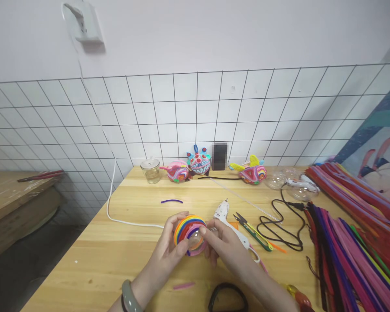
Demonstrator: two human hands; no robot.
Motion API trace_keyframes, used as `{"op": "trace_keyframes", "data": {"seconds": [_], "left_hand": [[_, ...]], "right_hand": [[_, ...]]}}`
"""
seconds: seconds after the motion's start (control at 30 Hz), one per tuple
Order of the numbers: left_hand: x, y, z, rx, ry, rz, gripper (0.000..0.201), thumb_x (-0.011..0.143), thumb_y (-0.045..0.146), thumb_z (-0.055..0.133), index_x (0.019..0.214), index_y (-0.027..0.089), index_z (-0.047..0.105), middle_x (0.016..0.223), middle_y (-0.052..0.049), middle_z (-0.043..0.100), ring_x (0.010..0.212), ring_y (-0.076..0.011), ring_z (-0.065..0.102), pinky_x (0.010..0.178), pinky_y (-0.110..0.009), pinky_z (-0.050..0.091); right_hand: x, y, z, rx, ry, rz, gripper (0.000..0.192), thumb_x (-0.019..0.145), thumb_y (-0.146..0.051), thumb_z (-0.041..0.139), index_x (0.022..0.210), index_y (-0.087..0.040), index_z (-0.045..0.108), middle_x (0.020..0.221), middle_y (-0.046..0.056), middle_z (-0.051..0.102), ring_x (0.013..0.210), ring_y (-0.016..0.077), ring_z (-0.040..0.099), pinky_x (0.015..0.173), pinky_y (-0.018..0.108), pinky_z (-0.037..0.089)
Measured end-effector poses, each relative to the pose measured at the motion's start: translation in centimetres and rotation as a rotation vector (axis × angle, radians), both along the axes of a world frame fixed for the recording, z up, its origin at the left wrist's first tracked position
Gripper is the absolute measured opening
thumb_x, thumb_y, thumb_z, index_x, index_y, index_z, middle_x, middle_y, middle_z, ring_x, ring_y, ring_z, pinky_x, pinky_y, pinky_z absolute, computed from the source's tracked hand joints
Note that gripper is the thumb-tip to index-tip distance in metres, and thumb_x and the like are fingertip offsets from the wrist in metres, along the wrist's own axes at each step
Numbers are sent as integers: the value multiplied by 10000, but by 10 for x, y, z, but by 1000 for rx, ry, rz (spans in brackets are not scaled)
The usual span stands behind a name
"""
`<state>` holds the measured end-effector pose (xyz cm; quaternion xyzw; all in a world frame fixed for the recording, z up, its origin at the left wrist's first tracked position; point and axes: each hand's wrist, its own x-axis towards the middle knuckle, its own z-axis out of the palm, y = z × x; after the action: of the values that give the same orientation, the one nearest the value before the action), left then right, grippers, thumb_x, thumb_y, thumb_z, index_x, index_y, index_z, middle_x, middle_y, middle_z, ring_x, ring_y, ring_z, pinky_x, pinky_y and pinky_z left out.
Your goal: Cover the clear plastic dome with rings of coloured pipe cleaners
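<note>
Starting at the left, a white cable (117,216) trails across the wooden surface (94,260) from the wall. The left hand (169,249), a bracelet (130,297) on its wrist, cups a clear ball wrapped in rainbow pipe cleaners (189,232), thumb and fingers clasped round its side, seemingly to steady it just above the surface. The right hand (224,247) meets it from the other side, fingertips pressed on the clear part, probably to hold the wrap in place. Just beyond lies a white glue gun (229,223), nozzle pointing away, within easy reach. Green-handled snips (251,229) and a tangled black cord (279,225) follow. Far right, pipe cleaners (351,242) lie fanned out by colour. Finished decorated balls (198,164) line the back edge.
</note>
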<state>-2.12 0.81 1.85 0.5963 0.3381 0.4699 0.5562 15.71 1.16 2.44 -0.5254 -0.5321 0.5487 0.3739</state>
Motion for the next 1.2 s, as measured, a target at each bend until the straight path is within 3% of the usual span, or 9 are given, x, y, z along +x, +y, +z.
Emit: {"op": "trace_keyframes", "data": {"seconds": [0.27,0.43,0.53,0.63,0.77,0.9,1.03,1.13,1.2], "left_hand": [[1,1,6,1,-11,-2,258,901,411,540,1089,257,453,1302,-92,496,1243,-262,466,1038,-413,371],[1,1,5,-69,23,-7,597,879,443,564,1364,273,260,1321,-118,461,1272,-276,445,1071,-442,328],[3,0,7,-119,44,-76,720,858,444,594,1423,257,188,1331,-117,480,1278,-272,448,1092,-431,305],[3,0,12,-170,74,-151,712,842,430,618,1413,240,238,1292,-103,536,1221,-268,505,1063,-415,346],[2,2,11,-181,109,-143,677,818,424,646,1378,238,315,1249,-84,562,1166,-266,540,1012,-396,395],[-1,5,4,-158,140,-98,664,804,429,655,1358,222,354,1199,-86,586,1115,-272,563,984,-397,407],[-3,9,-2,-161,108,-66,635,764,404,697,1309,220,428,1168,-77,617,1110,-279,566,978,-391,405],[-4,13,-6,-231,-5,-19,549,764,346,700,1256,226,489,1141,-68,656,1074,-258,594,969,-374,409],[-5,16,-6,-307,-133,12,496,778,300,682,1236,230,505,1075,-59,691,984,-233,637,912,-362,449]], "right_hand": [[5,-5,0,158,-218,-22,333,881,-486,490,994,-182,565,532,-58,534,424,111,488,400,213,371],[9,-8,13,249,-348,17,264,865,-416,550,984,-189,610,591,-35,583,570,148,568,522,235,398],[10,-10,19,287,-426,43,256,844,-402,580,982,-191,623,610,-29,582,590,162,556,535,248,362],[12,-11,24,303,-478,77,244,835,-377,587,983,-188,631,595,-35,562,583,165,542,532,252,328],[15,-10,28,303,-501,116,296,832,-396,591,1024,-178,646,588,-32,567,590,172,554,527,251,322],[17,-9,31,267,-462,150,440,871,-489,524,1116,-146,654,595,-11,624,598,180,615,529,250,400],[23,-4,31,268,-436,78,544,892,-513,462,1215,-105,620,597,11,664,584,199,635,551,289,463],[33,0,34,312,-413,-48,598,898,-533,418,1272,-90,567,867,104,745,815,243,687,765,371,518],[40,-2,41,382,-380,-176,583,885,-547,425,1248,-115,572,1140,154,699,1074,269,631,945,413,458]]}}
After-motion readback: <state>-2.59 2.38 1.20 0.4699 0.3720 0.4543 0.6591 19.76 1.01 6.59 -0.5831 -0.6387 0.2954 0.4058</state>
